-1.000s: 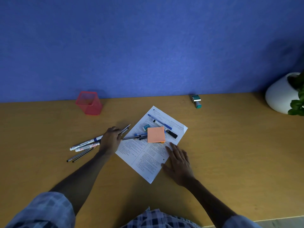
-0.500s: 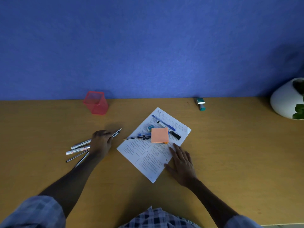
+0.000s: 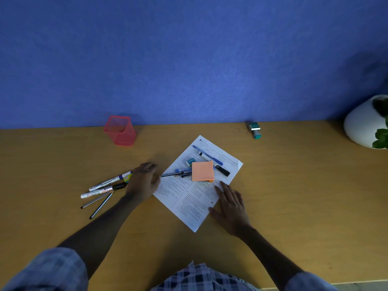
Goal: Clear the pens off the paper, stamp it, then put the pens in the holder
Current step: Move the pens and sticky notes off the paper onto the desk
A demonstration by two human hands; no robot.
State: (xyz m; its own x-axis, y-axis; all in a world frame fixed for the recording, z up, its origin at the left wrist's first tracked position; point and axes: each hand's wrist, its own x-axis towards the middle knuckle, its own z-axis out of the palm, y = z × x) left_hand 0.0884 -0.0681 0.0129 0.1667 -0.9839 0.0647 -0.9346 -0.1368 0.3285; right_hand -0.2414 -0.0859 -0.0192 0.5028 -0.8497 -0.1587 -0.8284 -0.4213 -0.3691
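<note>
Left grip [image 3: 144, 181] empty, fingers loose beside paper [image 3: 189, 198]; right grip [image 3: 231, 203] flat on it, print unreadable.

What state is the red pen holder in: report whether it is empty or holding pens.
Empty, as far as shows. The red mesh pen holder stands upright by the wall with nothing sticking out; the pens lie on the desk.

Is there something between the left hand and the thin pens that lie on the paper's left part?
Nothing visible blocks it. The left hand is at the paper's left edge, and the thin pens point toward it. Only their far ends go under the orange sticky notes.
</note>
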